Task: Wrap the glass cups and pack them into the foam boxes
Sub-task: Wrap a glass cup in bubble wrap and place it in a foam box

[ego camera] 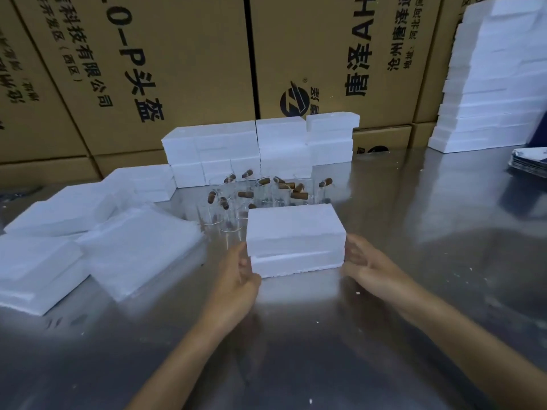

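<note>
A closed white foam box (pixel 296 241), lid on its base, stands on the steel table (pixel 296 335) in front of me. My left hand (pixel 241 279) lies against its left end with fingers touching the foam. My right hand (pixel 364 261) is at its right end, fingers loosely bent, close to or just touching the box. Behind the box stand several clear glass cups (pixel 228 214) with brown cork-like handles. A stack of white foam wrapping sheets (pixel 139 250) lies to the left.
More closed foam boxes (pixel 260 146) are piled at the back of the table. Foam pieces (pixel 59 214) lie at the far left. A tall stack of foam (pixel 491 84) rises at the right. Cardboard cartons (pixel 148 69) form the back wall. Folded grey bags (pixel 529 161) sit at the right edge.
</note>
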`<state>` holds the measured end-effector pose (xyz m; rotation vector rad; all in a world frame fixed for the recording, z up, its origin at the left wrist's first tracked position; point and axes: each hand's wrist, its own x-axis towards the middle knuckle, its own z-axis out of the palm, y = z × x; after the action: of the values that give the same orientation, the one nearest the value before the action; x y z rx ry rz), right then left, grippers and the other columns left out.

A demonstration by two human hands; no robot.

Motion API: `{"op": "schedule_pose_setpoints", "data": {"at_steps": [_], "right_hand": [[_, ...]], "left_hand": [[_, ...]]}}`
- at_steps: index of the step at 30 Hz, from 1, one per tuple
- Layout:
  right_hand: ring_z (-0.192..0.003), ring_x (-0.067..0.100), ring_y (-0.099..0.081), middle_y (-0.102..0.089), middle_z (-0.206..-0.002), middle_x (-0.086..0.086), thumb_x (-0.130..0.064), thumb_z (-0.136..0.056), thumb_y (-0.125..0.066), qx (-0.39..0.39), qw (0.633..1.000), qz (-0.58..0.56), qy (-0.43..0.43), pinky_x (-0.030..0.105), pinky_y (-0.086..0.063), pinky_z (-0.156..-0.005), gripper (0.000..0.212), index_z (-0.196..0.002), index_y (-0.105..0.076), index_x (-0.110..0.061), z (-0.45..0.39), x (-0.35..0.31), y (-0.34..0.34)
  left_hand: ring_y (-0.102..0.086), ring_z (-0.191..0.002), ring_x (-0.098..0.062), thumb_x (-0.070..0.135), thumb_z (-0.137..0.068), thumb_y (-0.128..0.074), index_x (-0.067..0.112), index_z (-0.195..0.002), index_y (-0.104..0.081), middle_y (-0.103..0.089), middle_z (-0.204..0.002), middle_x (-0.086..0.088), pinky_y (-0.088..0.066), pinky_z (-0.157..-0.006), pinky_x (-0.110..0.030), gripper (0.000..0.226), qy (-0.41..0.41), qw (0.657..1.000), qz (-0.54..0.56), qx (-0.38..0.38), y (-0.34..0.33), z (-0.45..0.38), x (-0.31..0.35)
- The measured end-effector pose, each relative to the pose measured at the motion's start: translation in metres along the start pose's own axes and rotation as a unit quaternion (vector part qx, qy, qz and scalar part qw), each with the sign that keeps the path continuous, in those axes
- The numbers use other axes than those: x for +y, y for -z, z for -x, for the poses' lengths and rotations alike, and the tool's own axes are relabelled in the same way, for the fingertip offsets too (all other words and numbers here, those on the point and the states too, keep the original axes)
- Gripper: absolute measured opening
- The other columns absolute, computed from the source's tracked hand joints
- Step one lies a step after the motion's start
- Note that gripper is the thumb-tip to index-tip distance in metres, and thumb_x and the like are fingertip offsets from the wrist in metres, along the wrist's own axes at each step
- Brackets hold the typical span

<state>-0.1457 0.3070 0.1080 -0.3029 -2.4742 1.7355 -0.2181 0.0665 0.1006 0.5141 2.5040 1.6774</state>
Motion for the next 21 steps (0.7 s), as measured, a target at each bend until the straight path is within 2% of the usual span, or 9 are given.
{"op": "schedule_pose_setpoints", "data": {"at_steps": [3,6,8,12,15,16,18,19,21], "right_hand": [[-0.128,-0.004,-0.047,-0.055,-0.135,-0.026,-0.025,-0.076,-0.060,0.045,0.999,-0.002,0.030,0.029,-0.040,-0.106,0.063,-0.133,-0.051,-0.049,-0.003,-0.013,0.010],[-0.112,-0.014,-0.051,-0.061,-0.115,-0.036,-0.026,-0.070,-0.052,0.088,0.996,0.003,0.025,0.014,-0.042,-0.083,0.060,-0.119,-0.057,-0.061,-0.018,-0.022,0.031],[-0.113,-0.002,-0.055,-0.063,-0.116,-0.029,-0.024,-0.068,-0.050,0.113,0.994,-0.004,0.002,0.022,-0.045,-0.086,0.058,-0.115,-0.063,-0.055,-0.032,-0.021,0.046],[-0.105,0.018,-0.048,-0.061,-0.110,-0.006,-0.019,-0.086,-0.045,0.159,0.984,0.024,-0.076,0.034,-0.039,-0.102,0.044,-0.109,-0.071,-0.044,-0.058,0.001,0.061],[-0.110,0.030,-0.053,-0.061,-0.101,0.011,-0.024,-0.093,-0.044,0.177,0.974,0.046,-0.131,0.039,-0.039,-0.099,0.032,-0.070,-0.067,-0.027,-0.068,0.019,0.068],[-0.119,0.034,-0.053,-0.063,-0.106,0.017,-0.021,-0.092,-0.045,0.189,0.970,0.038,-0.146,0.041,-0.040,-0.100,0.028,-0.076,-0.068,-0.024,-0.071,0.019,0.070],[-0.138,0.033,-0.038,-0.055,-0.136,0.017,-0.015,-0.093,-0.046,0.239,0.961,0.049,-0.131,0.040,-0.033,-0.111,0.034,-0.119,-0.067,-0.017,-0.077,0.020,0.071],[-0.142,0.031,-0.030,-0.047,-0.146,0.013,-0.013,-0.094,-0.047,0.277,0.952,0.083,-0.101,0.040,-0.027,-0.116,0.043,-0.135,-0.058,-0.014,-0.079,0.017,0.069],[-0.140,0.027,-0.031,-0.046,-0.146,0.006,-0.011,-0.093,-0.050,0.320,0.933,0.167,0.012,0.044,-0.025,-0.117,0.046,-0.138,-0.053,-0.015,-0.081,0.005,0.059]], "left_hand": [[-0.042,-0.128,-0.005,0.019,-0.099,-0.051,0.041,-0.134,-0.049,-0.046,-0.130,0.019,-0.037,-0.106,-0.031,0.041,-0.036,0.998,-0.002,0.054,-0.003,-0.015,0.021],[-0.043,-0.124,-0.006,0.032,-0.101,-0.048,0.032,-0.127,-0.057,-0.048,-0.126,0.016,-0.034,-0.099,-0.030,0.028,-0.053,0.996,-0.022,0.063,-0.013,-0.046,0.050],[-0.045,-0.120,-0.012,0.035,-0.102,-0.043,0.023,-0.121,-0.061,-0.052,-0.124,0.009,-0.037,-0.100,-0.035,0.029,-0.041,0.998,-0.055,0.011,-0.025,-0.071,0.061],[-0.052,-0.085,-0.026,0.033,-0.103,-0.037,0.011,-0.082,-0.049,-0.051,-0.083,-0.007,-0.037,-0.073,-0.036,0.032,-0.014,0.979,-0.191,-0.070,-0.053,-0.106,0.058],[-0.058,-0.106,-0.034,0.034,-0.105,-0.033,0.008,-0.092,-0.059,-0.060,-0.094,-0.011,-0.043,-0.094,-0.041,0.039,-0.031,0.940,-0.325,-0.099,-0.066,-0.115,0.045],[-0.053,-0.120,-0.035,0.036,-0.106,-0.030,0.011,-0.107,-0.065,-0.062,-0.109,-0.012,-0.037,-0.106,-0.045,0.043,-0.041,0.925,-0.362,-0.107,-0.068,-0.116,0.041],[-0.041,-0.136,-0.032,0.039,-0.107,-0.025,0.023,-0.135,-0.060,-0.057,-0.136,-0.009,-0.022,-0.118,-0.048,0.048,-0.058,0.908,-0.401,-0.106,-0.070,-0.116,0.034],[-0.041,-0.137,-0.030,0.039,-0.107,-0.024,0.026,-0.137,-0.059,-0.056,-0.139,-0.008,-0.020,-0.119,-0.048,0.048,-0.065,0.907,-0.405,-0.098,-0.069,-0.117,0.031],[-0.050,-0.127,-0.030,0.040,-0.107,-0.025,0.024,-0.129,-0.064,-0.064,-0.124,-0.008,-0.023,-0.117,-0.049,0.048,-0.070,0.911,-0.397,-0.085,-0.063,-0.116,0.028]]}}
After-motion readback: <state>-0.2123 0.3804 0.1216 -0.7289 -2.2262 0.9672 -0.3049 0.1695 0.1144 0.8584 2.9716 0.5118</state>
